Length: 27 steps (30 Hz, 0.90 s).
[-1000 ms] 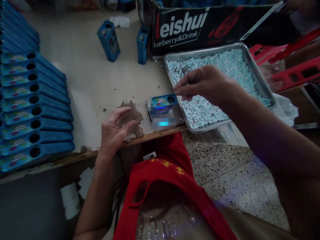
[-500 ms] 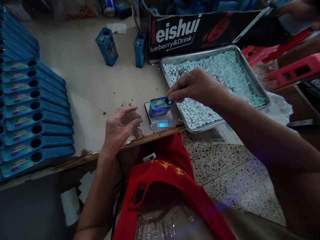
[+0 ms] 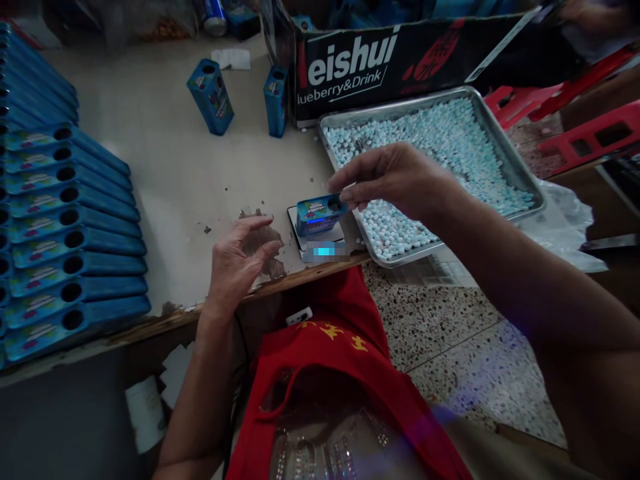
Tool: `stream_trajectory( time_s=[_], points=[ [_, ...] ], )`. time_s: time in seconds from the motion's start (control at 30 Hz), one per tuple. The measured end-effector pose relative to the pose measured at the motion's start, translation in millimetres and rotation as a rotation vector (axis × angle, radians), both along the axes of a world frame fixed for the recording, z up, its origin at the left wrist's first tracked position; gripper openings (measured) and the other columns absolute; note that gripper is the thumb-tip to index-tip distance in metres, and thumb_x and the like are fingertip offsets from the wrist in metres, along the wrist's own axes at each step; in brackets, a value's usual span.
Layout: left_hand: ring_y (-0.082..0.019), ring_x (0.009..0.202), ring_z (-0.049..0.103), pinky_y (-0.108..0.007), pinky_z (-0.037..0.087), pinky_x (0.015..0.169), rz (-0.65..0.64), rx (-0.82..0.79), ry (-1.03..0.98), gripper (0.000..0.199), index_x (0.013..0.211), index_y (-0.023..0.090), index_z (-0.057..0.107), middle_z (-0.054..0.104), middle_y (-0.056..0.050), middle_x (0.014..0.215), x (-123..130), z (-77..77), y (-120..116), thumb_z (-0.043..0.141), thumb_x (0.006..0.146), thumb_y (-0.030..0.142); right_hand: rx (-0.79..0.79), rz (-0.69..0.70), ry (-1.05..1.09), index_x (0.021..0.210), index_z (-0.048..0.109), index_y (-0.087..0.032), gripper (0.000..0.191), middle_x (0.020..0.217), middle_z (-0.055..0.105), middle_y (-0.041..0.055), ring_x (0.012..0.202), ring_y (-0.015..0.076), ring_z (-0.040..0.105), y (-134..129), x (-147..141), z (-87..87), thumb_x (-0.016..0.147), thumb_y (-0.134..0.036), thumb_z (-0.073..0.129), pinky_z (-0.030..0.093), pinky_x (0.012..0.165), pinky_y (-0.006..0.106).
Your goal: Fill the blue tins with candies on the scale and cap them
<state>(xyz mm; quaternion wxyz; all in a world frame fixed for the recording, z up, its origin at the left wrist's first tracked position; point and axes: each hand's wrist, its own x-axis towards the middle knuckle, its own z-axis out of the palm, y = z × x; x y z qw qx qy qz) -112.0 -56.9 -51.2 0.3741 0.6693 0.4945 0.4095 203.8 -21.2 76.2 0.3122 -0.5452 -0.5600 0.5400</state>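
Note:
A blue box (image 3: 320,217) with a round hole in its top stands on a small scale (image 3: 325,243) with a lit display, at the table's front edge. My right hand (image 3: 373,180) is over the hole end of the box, thumb and fingers bent close together; anything between the fingertips is too small to make out. To its right lies a metal tray (image 3: 533,203) full of small pale blue and white candies (image 3: 425,147). My left hand (image 3: 245,257) hovers left of the scale, thumb and fingers apart, holding nothing.
Rows of blue boxes (image 3: 75,267) lie stacked at the left. Two more boxes, one wider (image 3: 213,97) and one narrower (image 3: 276,100), stand farther back. Behind the tray is a black carton (image 3: 350,73). Another person's hand (image 3: 595,17) shows at the top right.
The pale piece seen at the box's hole under my right fingertips no longer shows. My right forefinger has lifted slightly; my left hand is almost unmoved.

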Motion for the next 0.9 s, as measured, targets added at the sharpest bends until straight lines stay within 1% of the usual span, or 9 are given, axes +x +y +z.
stream_trajectory(
  time_s=[0.13, 0.2, 0.27, 0.33, 0.47, 0.57, 0.7, 0.8, 0.9],
  points=[
    [-0.032, 0.132, 0.081, -0.052, 0.064, 0.127, 0.020, -0.037, -0.057, 0.040, 0.131, 0.028, 0.088, 0.086, -0.009, 0.134, -2.4, 1.6, -1.9, 0.096, 0.093, 0.038, -0.012, -0.307, 0.157, 0.095, 0.082, -0.021, 0.009, 0.104, 0.084, 0.0057, 0.089, 0.0134, 0.079, 5.6, 29.7, -17.1, 0.096, -0.020, 0.091, 0.070, 0.082, 0.022],
    [-0.032, 0.131, 0.082, -0.052, 0.064, 0.128, 0.041, -0.063, -0.096, 0.039, 0.129, 0.026, 0.088, 0.086, -0.010, 0.133, -3.6, 1.2, -2.5, 0.097, 0.093, 0.039, -0.039, -0.522, 0.169, 0.090, 0.078, -0.023, 0.015, 0.105, 0.082, 0.0061, 0.095, 0.0129, 0.079, 7.1, 52.4, -34.7, 0.104, -0.017, 0.081, 0.069, 0.087, 0.019],
    [-0.032, 0.133, 0.082, -0.052, 0.063, 0.129, 0.066, -0.091, -0.128, 0.038, 0.127, 0.025, 0.087, 0.086, -0.010, 0.134, -3.5, -0.4, -2.1, 0.097, 0.093, 0.040, -0.147, -0.687, 0.137, 0.085, 0.075, -0.024, 0.025, 0.102, 0.079, 0.0065, 0.097, 0.0121, 0.078, 4.1, 73.5, -53.7, 0.101, -0.005, 0.071, 0.068, 0.090, 0.017],
    [-0.032, 0.135, 0.081, -0.053, 0.062, 0.131, 0.087, -0.112, -0.136, 0.037, 0.124, 0.025, 0.086, 0.085, -0.009, 0.136, -1.4, -2.5, -1.1, 0.097, 0.092, 0.039, -0.269, -0.726, 0.119, 0.086, 0.077, -0.023, 0.032, 0.102, 0.079, 0.0069, 0.098, 0.0117, 0.079, -3.0, 87.2, -68.1, 0.090, 0.007, 0.066, 0.068, 0.093, 0.015],
    [-0.032, 0.132, 0.082, -0.052, 0.065, 0.128, 0.094, -0.137, -0.118, 0.039, 0.124, 0.024, 0.085, 0.086, -0.009, 0.134, 7.0, -4.4, 0.4, 0.096, 0.089, 0.039, -0.225, -0.538, 0.151, 0.098, 0.083, -0.019, 0.027, 0.106, 0.083, 0.0080, 0.101, 0.0171, 0.083, -15.9, 82.9, -69.6, 0.086, 0.003, 0.074, 0.072, 0.093, 0.024],
    [-0.032, 0.127, 0.084, -0.050, 0.068, 0.123, 0.074, -0.143, -0.121, 0.042, 0.126, 0.022, 0.085, 0.086, -0.010, 0.131, 11.3, -2.1, 0.2, 0.095, 0.088, 0.038, -0.088, -0.339, 0.117, 0.103, 0.084, -0.020, 0.009, 0.098, 0.083, 0.0067, 0.084, 0.0176, 0.081, -15.5, 60.3, -48.1, 0.095, -0.015, 0.086, 0.072, 0.077, 0.028],
    [-0.031, 0.129, 0.083, -0.050, 0.067, 0.125, 0.090, -0.157, -0.090, 0.045, 0.129, 0.021, 0.084, 0.086, -0.010, 0.133, 10.3, 2.4, 0.8, 0.095, 0.089, 0.038, 0.076, -0.066, -0.048, 0.103, 0.087, -0.022, 0.013, 0.081, 0.079, 0.0022, 0.066, 0.0135, 0.068, -6.5, 28.4, -11.5, 0.093, -0.020, 0.095, 0.058, 0.061, 0.026],
    [-0.032, 0.132, 0.082, -0.051, 0.066, 0.127, 0.097, -0.167, -0.058, 0.045, 0.132, 0.023, 0.083, 0.085, -0.010, 0.134, 8.4, 3.1, 1.7, 0.095, 0.090, 0.037, 0.171, 0.085, -0.237, 0.099, 0.089, -0.023, 0.013, 0.071, 0.072, -0.0012, 0.064, 0.0141, 0.063, 0.0, 12.0, 5.6, 0.089, -0.016, 0.095, 0.052, 0.061, 0.028],
    [-0.032, 0.132, 0.082, -0.052, 0.066, 0.127, 0.084, -0.137, -0.052, 0.043, 0.131, 0.024, 0.083, 0.085, -0.010, 0.136, 8.3, 1.6, 1.7, 0.095, 0.092, 0.036, 0.198, 0.160, -0.378, 0.096, 0.091, -0.026, 0.015, 0.066, 0.068, -0.0020, 0.068, 0.0171, 0.062, 4.7, 3.7, 11.2, 0.085, -0.016, 0.095, 0.052, 0.064, 0.031]
  ],
)
